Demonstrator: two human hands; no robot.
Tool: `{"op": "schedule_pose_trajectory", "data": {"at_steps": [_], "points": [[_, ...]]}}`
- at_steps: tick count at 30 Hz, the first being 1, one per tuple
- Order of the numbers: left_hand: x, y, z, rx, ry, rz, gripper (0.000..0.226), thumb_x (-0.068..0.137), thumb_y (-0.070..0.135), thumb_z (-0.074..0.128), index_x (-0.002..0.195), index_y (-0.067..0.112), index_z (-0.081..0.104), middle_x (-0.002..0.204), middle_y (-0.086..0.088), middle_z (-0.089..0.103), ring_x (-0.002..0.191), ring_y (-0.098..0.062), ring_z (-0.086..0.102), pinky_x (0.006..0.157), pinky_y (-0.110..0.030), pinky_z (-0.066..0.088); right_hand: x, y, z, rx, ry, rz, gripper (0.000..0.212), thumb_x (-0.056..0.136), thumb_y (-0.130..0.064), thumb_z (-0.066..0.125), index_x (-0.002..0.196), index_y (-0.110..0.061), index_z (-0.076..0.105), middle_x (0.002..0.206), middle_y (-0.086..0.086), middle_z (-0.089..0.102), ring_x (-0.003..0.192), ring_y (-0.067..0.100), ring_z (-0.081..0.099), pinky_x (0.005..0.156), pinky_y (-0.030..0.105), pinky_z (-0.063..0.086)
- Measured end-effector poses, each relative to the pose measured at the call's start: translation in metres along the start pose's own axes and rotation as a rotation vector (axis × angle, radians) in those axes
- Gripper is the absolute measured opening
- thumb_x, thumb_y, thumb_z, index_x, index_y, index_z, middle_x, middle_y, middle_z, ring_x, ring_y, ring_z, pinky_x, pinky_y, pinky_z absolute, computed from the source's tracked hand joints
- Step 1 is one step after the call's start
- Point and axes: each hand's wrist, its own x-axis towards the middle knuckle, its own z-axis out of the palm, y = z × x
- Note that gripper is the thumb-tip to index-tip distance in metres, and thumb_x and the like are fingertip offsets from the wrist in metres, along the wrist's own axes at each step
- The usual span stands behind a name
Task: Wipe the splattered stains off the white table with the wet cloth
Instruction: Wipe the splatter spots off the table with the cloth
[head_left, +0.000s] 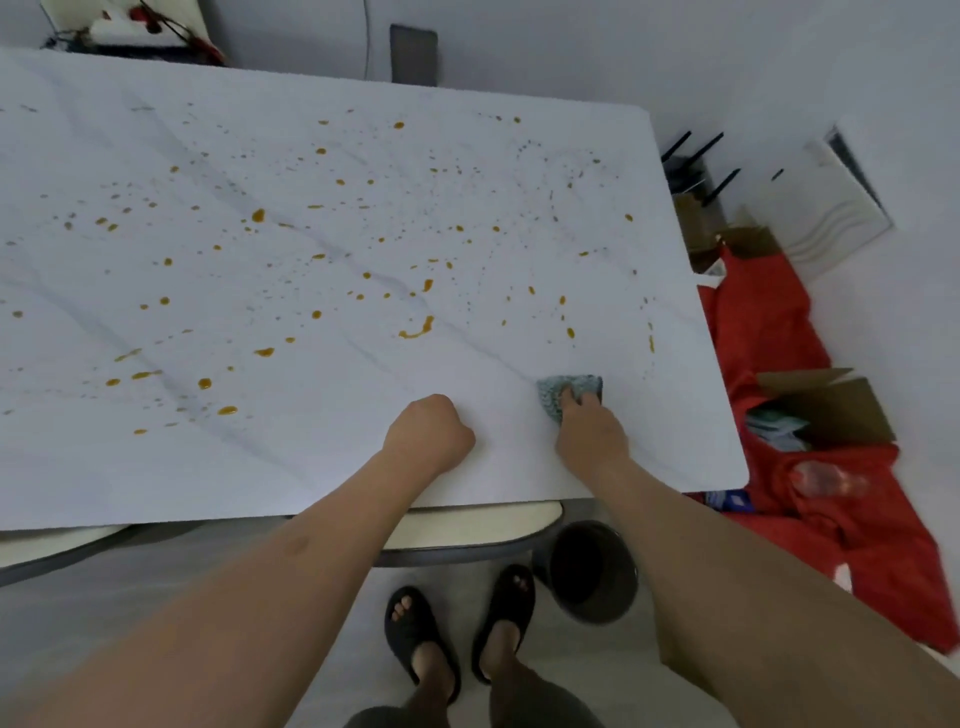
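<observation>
The white marble-pattern table (311, 467) fills most of the view and is splattered with many orange-brown stains (417, 329), thickest across its middle and left. My right hand (589, 428) presses a bunched blue-grey cloth (558, 392) flat on the table near the front right corner. The strip of table around the cloth shows few spots. My left hand (428, 431) rests as a closed fist on the table, a little to the left of the cloth, with nothing in it.
A dark bucket (592, 571) stands on the floor under the table's front right edge, beside my feet in black slippers (415, 639). Red fabric (769, 332) and open cardboard boxes (831, 410) lie on the floor to the right. Clutter sits beyond the far left corner.
</observation>
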Motion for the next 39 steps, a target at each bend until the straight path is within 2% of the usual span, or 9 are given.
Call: {"op": "schedule_pose_trajectory", "data": {"at_steps": [4,7,10,16,23,26,34,37,39], "points": [[0.012,0.036,0.018,0.046,-0.012,0.054,0.008,0.09,0.018,0.054,0.088,0.012,0.048,0.089,-0.002,0.054,0.074,-0.016,0.05,0.057,-0.027,0.036,0.0,0.042,-0.004,0.06,0.005,0.075,0.066,0.101,-0.013,0.041,0.159,-0.003,0.012,0.158,0.019,0.028,0.131,0.035,0.049,0.102,0.038,0.045],[0.026,0.057,0.031,0.069,0.023,0.059,0.019,0.086,0.021,0.057,0.099,0.013,0.045,0.107,-0.007,0.054,0.095,-0.025,0.056,0.072,-0.031,0.042,0.007,0.088,-0.006,0.125,0.042,0.18,0.065,0.099,-0.014,0.046,0.157,-0.001,0.019,0.152,0.02,0.035,0.128,0.037,0.052,0.101,0.041,0.046],[0.041,0.069,0.037,0.074,0.035,0.022,0.026,0.084,0.024,0.062,0.101,0.014,0.045,0.112,-0.008,0.053,0.103,-0.028,0.057,0.081,-0.036,0.05,0.02,0.132,-0.014,0.196,0.069,0.282,0.064,0.096,-0.012,0.047,0.155,-0.002,0.024,0.146,0.021,0.04,0.127,0.041,0.05,0.102,0.044,0.044],[0.069,0.078,0.057,0.195,0.009,-0.15,0.072,0.076,0.043,0.078,0.131,0.014,0.04,0.127,-0.012,0.037,0.123,-0.034,0.038,0.095,-0.046,0.047,0.069,0.173,-0.033,0.292,0.102,0.338,0.067,0.093,-0.012,0.049,0.155,-0.003,0.026,0.149,0.024,0.04,0.138,0.042,0.039,0.111,0.043,0.037],[0.079,0.087,0.088,0.348,0.09,-0.236,0.104,0.058,0.051,0.09,0.137,0.014,0.033,0.146,-0.024,0.024,0.136,-0.044,0.024,0.099,-0.057,0.044,0.094,0.153,-0.043,0.322,0.079,0.245,0.072,0.093,-0.017,0.051,0.158,-0.007,0.022,0.151,0.017,0.037,0.133,0.039,0.045,0.106,0.04,0.041],[0.083,0.088,0.089,0.34,0.091,-0.247,0.106,0.06,0.048,0.091,0.141,0.013,0.031,0.152,-0.025,0.02,0.141,-0.045,0.019,0.101,-0.058,0.043,0.103,0.145,-0.045,0.324,0.077,0.184,0.072,0.092,-0.017,0.05,0.158,-0.01,0.022,0.152,0.015,0.036,0.133,0.037,0.046,0.106,0.039,0.04],[0.084,0.083,0.088,0.339,0.098,-0.234,0.104,0.057,0.051,0.091,0.136,0.015,0.034,0.144,-0.021,0.026,0.134,-0.041,0.027,0.096,-0.054,0.049,0.092,0.104,-0.037,0.435,-0.001,-0.047,0.068,0.091,-0.015,0.051,0.155,-0.033,0.036,0.16,0.005,0.028,0.141,0.029,0.04,0.111,0.034,0.037],[0.082,0.087,0.084,0.328,0.095,-0.236,0.102,0.058,0.051,0.092,0.134,0.015,0.034,0.14,-0.02,0.029,0.132,-0.04,0.029,0.095,-0.054,0.049,0.08,0.116,-0.025,0.388,-0.027,-0.167,0.068,0.09,-0.015,0.053,0.152,-0.04,0.039,0.16,0.003,0.03,0.141,0.026,0.039,0.11,0.032,0.038],[0.081,0.087,0.083,0.325,0.101,-0.241,0.102,0.057,0.051,0.092,0.133,0.015,0.034,0.137,-0.018,0.03,0.129,-0.039,0.031,0.093,-0.052,0.05,0.076,0.143,-0.024,0.331,0.01,-0.122,0.071,0.089,-0.014,0.052,0.153,-0.04,0.037,0.162,0.006,0.027,0.143,0.027,0.038,0.107,0.034,0.04]]}}
